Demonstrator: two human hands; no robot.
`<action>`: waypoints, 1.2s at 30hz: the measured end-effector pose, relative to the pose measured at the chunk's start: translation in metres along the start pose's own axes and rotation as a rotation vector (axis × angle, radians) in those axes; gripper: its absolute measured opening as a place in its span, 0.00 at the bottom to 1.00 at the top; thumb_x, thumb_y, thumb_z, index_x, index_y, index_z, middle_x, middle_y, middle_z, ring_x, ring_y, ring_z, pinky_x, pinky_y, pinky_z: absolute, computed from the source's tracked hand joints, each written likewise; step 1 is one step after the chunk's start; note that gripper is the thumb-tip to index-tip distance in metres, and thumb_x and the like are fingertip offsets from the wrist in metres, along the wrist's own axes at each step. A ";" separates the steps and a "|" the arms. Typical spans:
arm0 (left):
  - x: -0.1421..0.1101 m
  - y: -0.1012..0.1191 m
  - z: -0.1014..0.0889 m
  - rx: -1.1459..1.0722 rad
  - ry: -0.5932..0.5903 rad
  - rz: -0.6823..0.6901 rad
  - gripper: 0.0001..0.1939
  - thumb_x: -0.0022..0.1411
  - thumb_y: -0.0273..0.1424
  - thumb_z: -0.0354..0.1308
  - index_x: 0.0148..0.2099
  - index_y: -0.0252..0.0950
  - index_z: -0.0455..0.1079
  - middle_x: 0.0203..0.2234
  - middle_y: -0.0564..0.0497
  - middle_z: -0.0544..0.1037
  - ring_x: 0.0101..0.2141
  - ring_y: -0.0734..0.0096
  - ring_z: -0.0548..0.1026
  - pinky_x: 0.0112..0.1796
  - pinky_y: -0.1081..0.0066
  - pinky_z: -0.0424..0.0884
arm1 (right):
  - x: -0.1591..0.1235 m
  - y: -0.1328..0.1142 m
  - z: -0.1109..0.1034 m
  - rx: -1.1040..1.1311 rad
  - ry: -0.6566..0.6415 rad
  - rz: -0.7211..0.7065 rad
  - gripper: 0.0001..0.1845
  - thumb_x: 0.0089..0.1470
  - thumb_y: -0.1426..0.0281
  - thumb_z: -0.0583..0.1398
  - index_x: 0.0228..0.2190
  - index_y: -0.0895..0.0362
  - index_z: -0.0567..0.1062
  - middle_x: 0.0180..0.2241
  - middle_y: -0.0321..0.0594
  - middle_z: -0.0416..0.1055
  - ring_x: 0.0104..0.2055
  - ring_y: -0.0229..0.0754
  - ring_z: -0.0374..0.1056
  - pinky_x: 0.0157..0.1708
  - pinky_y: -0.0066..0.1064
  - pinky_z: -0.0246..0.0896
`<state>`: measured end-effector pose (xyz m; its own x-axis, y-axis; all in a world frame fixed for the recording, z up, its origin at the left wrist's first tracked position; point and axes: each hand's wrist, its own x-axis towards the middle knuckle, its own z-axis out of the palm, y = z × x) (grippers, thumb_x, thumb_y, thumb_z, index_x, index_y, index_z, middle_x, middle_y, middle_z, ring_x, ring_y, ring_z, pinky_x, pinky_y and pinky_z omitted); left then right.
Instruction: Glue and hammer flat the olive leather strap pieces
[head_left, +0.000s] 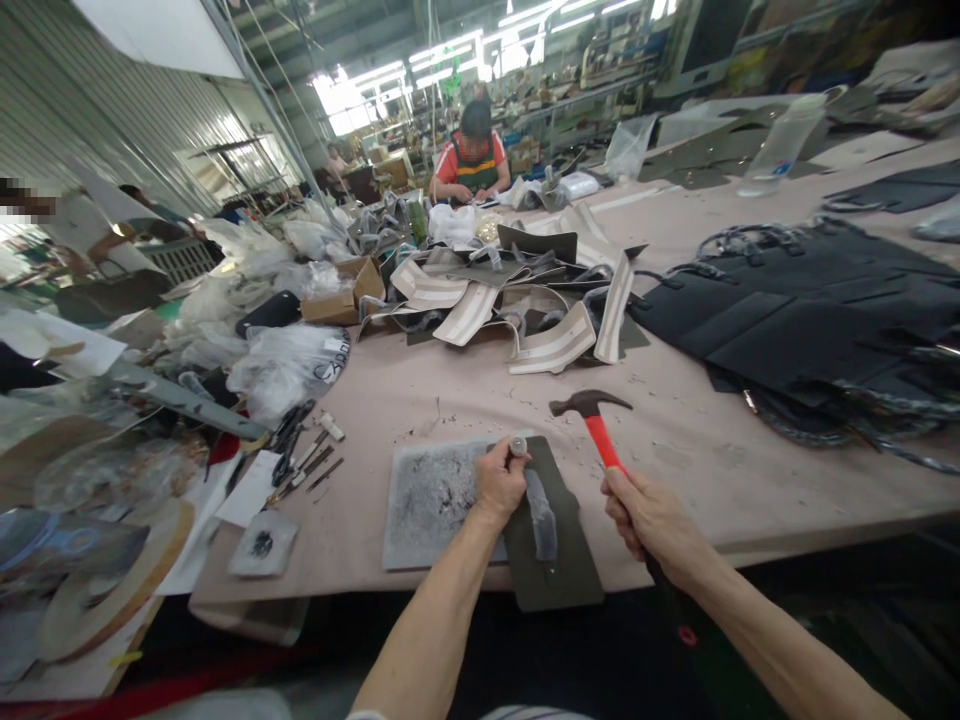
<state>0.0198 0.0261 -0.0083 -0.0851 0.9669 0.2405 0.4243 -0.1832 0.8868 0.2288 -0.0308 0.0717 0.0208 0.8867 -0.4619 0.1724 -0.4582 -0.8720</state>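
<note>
Tabletop [712, 460], panel [574, 560] overhanging near edge, room around hammer [604, 441]

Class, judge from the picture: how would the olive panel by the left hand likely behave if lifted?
The olive panel probably stays fairly stiff: it lies flat, its near end jutting past the edge of the table without visible droop. It is likely light, since it looks thin. Its strap may feel slippery, given the shiny clear wrap.

Claw hammer [592, 402]: dark head, red upper shaft, held aslant. Metal punch [517, 447]: round end uppermost. Olive panel [574, 535]: flat, bearing a plastic-wrapped strap [543, 515], overlapping the grey slab [427, 500].
</note>
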 end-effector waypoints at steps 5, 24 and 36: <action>0.002 0.002 -0.002 0.011 -0.029 -0.012 0.06 0.59 0.25 0.58 0.38 0.38 0.74 0.29 0.53 0.79 0.31 0.70 0.76 0.37 0.73 0.70 | -0.005 -0.020 -0.002 -0.725 0.161 -0.502 0.18 0.63 0.53 0.49 0.29 0.52 0.64 0.19 0.35 0.62 0.19 0.39 0.58 0.22 0.32 0.44; 0.004 0.001 -0.003 -0.047 -0.085 -0.035 0.09 0.58 0.25 0.57 0.40 0.38 0.77 0.28 0.54 0.78 0.31 0.68 0.74 0.36 0.72 0.67 | 0.006 -0.011 -0.014 -1.076 0.023 -0.370 0.18 0.65 0.56 0.48 0.31 0.52 0.68 0.21 0.40 0.69 0.21 0.43 0.63 0.23 0.35 0.42; 0.008 0.001 -0.004 -0.065 -0.026 -0.029 0.07 0.56 0.30 0.58 0.36 0.39 0.77 0.27 0.52 0.80 0.31 0.63 0.77 0.36 0.69 0.71 | 0.038 0.050 -0.009 -0.981 0.413 -0.447 0.19 0.62 0.62 0.52 0.47 0.58 0.75 0.48 0.56 0.74 0.50 0.59 0.72 0.48 0.47 0.66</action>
<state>0.0163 0.0325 -0.0037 -0.0727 0.9761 0.2049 0.3627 -0.1655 0.9171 0.2473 -0.0197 0.0117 0.0545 0.9932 0.1029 0.9331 -0.0140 -0.3595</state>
